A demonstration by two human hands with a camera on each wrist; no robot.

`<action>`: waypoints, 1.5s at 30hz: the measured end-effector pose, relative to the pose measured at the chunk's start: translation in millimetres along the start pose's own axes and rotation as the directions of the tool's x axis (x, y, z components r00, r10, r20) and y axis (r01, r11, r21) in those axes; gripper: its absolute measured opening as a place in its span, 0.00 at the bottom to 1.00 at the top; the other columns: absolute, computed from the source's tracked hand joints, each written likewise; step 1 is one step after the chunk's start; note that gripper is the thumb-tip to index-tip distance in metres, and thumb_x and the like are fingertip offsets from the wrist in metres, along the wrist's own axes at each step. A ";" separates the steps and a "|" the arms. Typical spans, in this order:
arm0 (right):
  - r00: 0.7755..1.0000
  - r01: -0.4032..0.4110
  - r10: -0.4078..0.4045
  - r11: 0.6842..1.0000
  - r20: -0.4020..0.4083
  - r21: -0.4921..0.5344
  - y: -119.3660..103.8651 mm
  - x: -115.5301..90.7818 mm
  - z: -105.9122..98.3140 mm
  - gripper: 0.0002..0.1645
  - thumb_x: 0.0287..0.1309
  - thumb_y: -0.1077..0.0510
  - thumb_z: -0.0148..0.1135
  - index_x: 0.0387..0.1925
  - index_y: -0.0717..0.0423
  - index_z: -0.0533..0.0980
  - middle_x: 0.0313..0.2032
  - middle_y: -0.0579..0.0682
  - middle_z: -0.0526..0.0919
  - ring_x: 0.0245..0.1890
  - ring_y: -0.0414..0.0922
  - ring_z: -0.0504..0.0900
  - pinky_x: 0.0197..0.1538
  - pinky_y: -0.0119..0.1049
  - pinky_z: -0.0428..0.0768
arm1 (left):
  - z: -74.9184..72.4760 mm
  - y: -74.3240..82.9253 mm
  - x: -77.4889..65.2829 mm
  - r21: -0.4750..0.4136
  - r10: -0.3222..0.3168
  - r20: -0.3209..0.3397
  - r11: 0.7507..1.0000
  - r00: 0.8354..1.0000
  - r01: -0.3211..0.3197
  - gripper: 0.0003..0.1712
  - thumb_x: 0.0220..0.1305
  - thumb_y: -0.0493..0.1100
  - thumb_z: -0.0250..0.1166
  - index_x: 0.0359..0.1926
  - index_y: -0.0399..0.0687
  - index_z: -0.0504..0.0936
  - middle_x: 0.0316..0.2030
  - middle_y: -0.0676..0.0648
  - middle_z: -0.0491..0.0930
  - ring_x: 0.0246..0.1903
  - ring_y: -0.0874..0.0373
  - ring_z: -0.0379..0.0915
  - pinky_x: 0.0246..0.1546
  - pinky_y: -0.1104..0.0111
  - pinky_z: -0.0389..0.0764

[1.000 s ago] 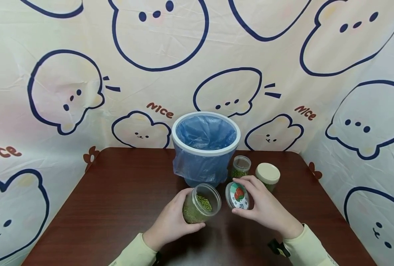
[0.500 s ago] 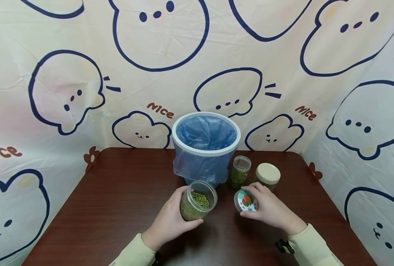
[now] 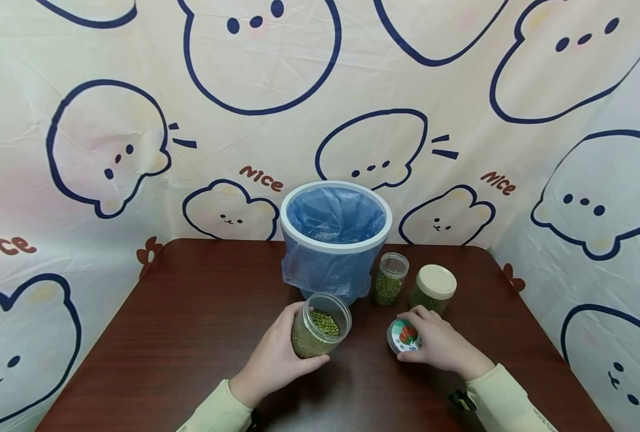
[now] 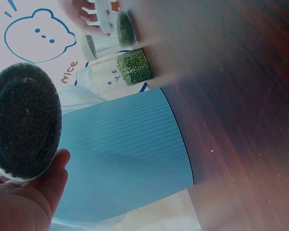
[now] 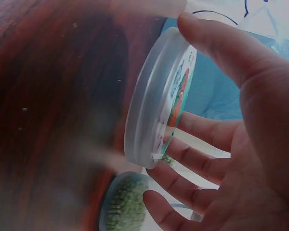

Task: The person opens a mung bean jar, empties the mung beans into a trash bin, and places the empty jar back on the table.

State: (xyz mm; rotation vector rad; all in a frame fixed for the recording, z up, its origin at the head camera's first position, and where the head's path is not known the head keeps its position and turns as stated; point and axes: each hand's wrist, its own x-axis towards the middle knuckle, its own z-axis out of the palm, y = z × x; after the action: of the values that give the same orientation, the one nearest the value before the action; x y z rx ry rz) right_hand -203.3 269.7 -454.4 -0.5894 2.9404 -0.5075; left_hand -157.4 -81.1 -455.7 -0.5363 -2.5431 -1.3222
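Observation:
My left hand [image 3: 277, 354] grips a clear, lidless jar [image 3: 320, 327] part-filled with green mung beans, tilted in front of the bin; in the left wrist view its round base [image 4: 26, 122] faces the camera. My right hand [image 3: 444, 342] pinches a round lid [image 3: 404, 336] with a strawberry picture on top, thumb and fingers at its rim. In the right wrist view the lid [image 5: 159, 101] stands on a slant close over the table. Behind that hand are an open small jar of green beans [image 3: 390, 279] and a jar with a cream lid [image 3: 433, 288].
A bin [image 3: 335, 240] with a white rim and blue plastic liner stands at the back middle of the dark wooden table [image 3: 190, 324]. A cartoon-printed cloth [image 3: 233, 138] hangs behind and beside the table.
The right hand has carried the lid right and down, away from the held jar and toward the table. The left hand has moved the jar slightly left and back, then held nearly still.

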 end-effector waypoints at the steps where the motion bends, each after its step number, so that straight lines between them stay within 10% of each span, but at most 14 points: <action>1: 1.000 -0.002 0.002 1.000 0.008 -0.001 0.7 -0.2 0.7 0.47 0.47 0.37 0.80 0.65 0.54 0.75 0.55 0.50 0.76 0.48 0.46 0.74 0.46 0.48 0.79 | 0.0 0.0 0.0 0.000 0.000 0.000 1.000 1.000 0.000 0.56 0.39 0.51 0.88 0.68 0.51 0.67 0.58 0.57 0.77 0.55 0.62 0.76 0.56 0.61 0.80; 45: 0.995 -0.057 0.058 0.998 0.086 -0.014 14.7 2.4 19.6 0.48 0.40 0.38 0.84 0.62 0.52 0.77 0.53 0.50 0.76 0.49 0.49 0.73 0.48 0.56 0.77 | 0.6 -3.4 -1.9 0.017 -0.011 0.015 1.000 1.000 0.010 0.56 0.39 0.51 0.88 0.69 0.51 0.67 0.60 0.55 0.77 0.56 0.60 0.76 0.56 0.60 0.80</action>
State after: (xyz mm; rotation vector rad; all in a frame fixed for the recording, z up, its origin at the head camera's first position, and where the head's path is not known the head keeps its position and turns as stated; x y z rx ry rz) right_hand -207.6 275.5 -477.9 -0.5127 2.8707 -0.4474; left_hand -157.1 -82.8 -459.2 -0.5326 -2.5706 -1.3038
